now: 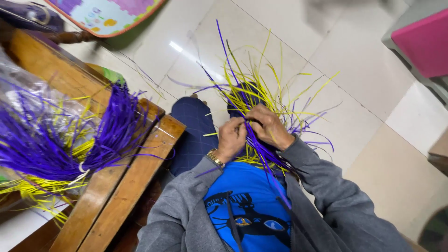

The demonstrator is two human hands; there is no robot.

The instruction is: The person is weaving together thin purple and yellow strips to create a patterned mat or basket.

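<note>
Left hand (232,136): I see it clenched on the woven strips (254,100), fingers pinching purple and yellow strands; a gold watch (215,158) sits at the wrist.
Right hand (269,127): touching the left hand, fingers curled around the same strips from the other side.
Woven strips: held over my lap, above the blue shirt (252,205); loose yellow and purple ends fan up and outward from the hands.
Purple bundle (60,140): well apart, left of the hands, lying on the wooden bench (135,172) with yellow strips beneath it.
Knee (193,128): in dark blue checked trousers, just left of the left hand.
Floor (326,70): pale tiles beyond the strips.
</note>
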